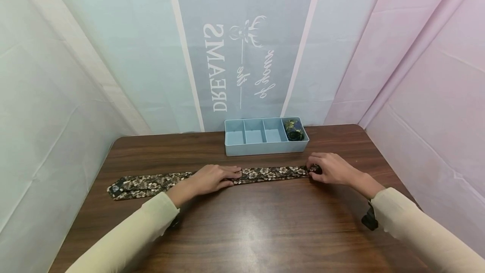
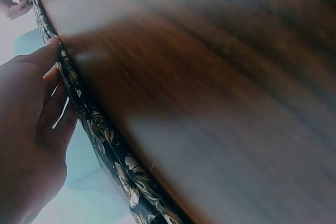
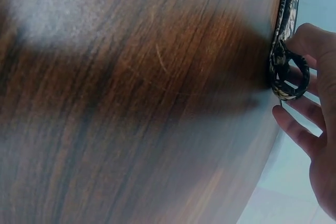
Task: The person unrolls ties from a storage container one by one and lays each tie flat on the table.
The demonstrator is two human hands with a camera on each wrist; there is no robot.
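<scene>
Now we're down at the surface (image 1: 246, 231), where a brown-and-cream floral necktie (image 1: 274, 173) lies stretched lengthwise, seam side up, its pointed wide end (image 1: 123, 188) out to the left. And look at the other end: the right hand (image 1: 331, 169) has its fingers bent around a small coil (image 3: 286, 94), a loose ring with an open middle, well seen from the right wrist. Over on the left, the left hand (image 1: 212, 178) rests along the middle stretch of the tie, fingers fairly straight on top, thumb by the near edge, steadying it by the look of things.

So this reads as the rolling stage, and an early one: one little loop made, a long flat run left to wind. Just beyond sits a light-blue organizer box (image 1: 265, 149) with four compartments; the rightmost holds a dark blue floral roll (image 1: 293, 129), apparently another tie, while the other three stand bare.

What does the next move call for? Probably a tighter turn of that coil toward the left hand, edges lined up, with the left fingers keeping the fabric flat and giving way as the roll comes in.
</scene>
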